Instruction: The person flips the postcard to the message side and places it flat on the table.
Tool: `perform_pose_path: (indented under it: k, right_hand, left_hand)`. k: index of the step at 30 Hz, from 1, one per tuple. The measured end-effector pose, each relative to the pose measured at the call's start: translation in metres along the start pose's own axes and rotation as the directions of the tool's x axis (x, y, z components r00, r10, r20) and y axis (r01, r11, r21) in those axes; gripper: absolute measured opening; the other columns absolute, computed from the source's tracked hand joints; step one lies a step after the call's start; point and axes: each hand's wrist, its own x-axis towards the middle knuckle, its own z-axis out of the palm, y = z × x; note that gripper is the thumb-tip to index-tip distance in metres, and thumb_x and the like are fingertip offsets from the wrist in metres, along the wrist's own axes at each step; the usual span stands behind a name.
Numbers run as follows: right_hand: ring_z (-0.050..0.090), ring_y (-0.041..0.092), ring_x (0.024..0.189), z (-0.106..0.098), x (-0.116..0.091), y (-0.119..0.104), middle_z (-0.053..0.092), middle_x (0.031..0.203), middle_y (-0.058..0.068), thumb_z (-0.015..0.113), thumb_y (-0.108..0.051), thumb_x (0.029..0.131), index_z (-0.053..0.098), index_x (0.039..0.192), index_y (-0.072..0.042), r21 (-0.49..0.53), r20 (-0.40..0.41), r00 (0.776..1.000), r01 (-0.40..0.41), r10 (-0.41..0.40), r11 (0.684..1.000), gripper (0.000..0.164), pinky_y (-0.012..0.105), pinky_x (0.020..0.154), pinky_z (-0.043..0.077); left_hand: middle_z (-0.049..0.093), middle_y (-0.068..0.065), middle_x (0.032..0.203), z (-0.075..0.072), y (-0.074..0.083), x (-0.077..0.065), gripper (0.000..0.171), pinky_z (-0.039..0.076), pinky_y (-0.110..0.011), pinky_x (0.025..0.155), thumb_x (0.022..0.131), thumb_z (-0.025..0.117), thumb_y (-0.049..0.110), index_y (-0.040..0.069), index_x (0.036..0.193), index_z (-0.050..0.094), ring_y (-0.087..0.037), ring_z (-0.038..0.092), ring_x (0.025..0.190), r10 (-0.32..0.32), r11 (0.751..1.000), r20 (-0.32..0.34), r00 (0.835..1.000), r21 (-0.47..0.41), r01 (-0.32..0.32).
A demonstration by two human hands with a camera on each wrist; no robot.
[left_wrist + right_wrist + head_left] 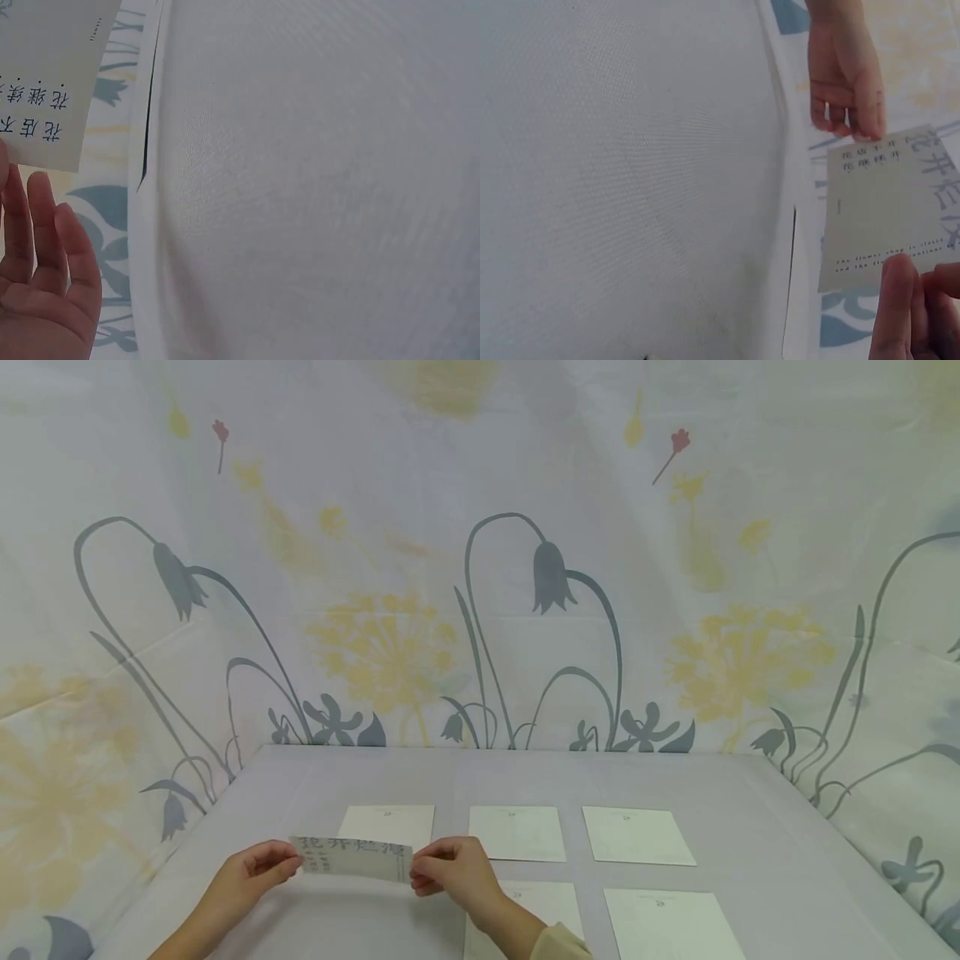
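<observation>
A printed card (356, 858) with Chinese characters is held up above the table, tilted, between both hands. My left hand (251, 877) pinches its left edge between thumb and fingers. At the opposite edge, my right hand (457, 872) pinches it the same way. The right wrist view shows the card (885, 202) with dark characters and a line of small English print near the right fingertips (898, 281). Part of the card (49, 75) also shows in the left wrist view, above the left hand (49, 262).
Several pale cards lie in rows on the light table (337, 927): back ones at left (386, 820), middle (517, 833) and right (637, 835), front ones at middle (551, 906) and right (671, 927). A floral curtain (420, 568) surrounds the table.
</observation>
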Motion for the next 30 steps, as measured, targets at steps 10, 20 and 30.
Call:
perform_pose_path:
  k: [10, 20, 30]
  right_hand:
    - [0.066, 0.017, 0.063, 0.000, -0.001, -0.002, 0.067, 0.074, 0.015, 0.065, 0.002, 0.081, 0.066, 0.087, 0.015, 0.059, -0.010, 1.000, 0.004, -0.003, 0.998, 0.014, 0.031, 0.062, 0.056]
    - [0.065, 0.015, 0.063, 0.001, -0.001, 0.003, 0.067, 0.074, 0.011, 0.065, 0.006, 0.080, 0.068, 0.086, 0.011, 0.006, -0.032, 0.999, -0.031, 0.031, 1.000, 0.008, 0.029, 0.063, 0.056]
    - [0.063, 0.013, 0.059, 0.006, -0.007, 0.007, 0.063, 0.073, 0.010, 0.065, 0.014, 0.075, 0.067, 0.087, 0.009, 0.000, -0.064, 0.996, -0.056, 0.056, 0.998, 0.013, 0.028, 0.059, 0.056]
  left_hand:
    - [0.066, -0.013, 0.101, -0.010, -0.008, 0.000, 0.038, 0.051, -0.021, 0.076, 0.094, 0.056, 0.016, -0.018, 0.111, 0.054, -0.005, 0.062, 0.086, 0.054, 0.992, 0.160, 0.986, -0.121, -0.035]
    - [0.066, -0.006, 0.104, -0.016, -0.017, 0.001, 0.041, 0.052, -0.022, 0.076, 0.092, 0.060, 0.016, -0.019, 0.112, 0.054, -0.001, 0.060, 0.088, 0.023, 0.979, 0.285, 0.958, -0.202, 0.037]
    - [0.064, -0.004, 0.097, -0.011, -0.019, 0.002, 0.049, 0.054, -0.027, 0.073, 0.089, 0.064, 0.017, -0.017, 0.121, 0.048, -0.013, 0.062, 0.084, -0.070, 0.966, 0.294, 0.953, -0.218, 0.138]
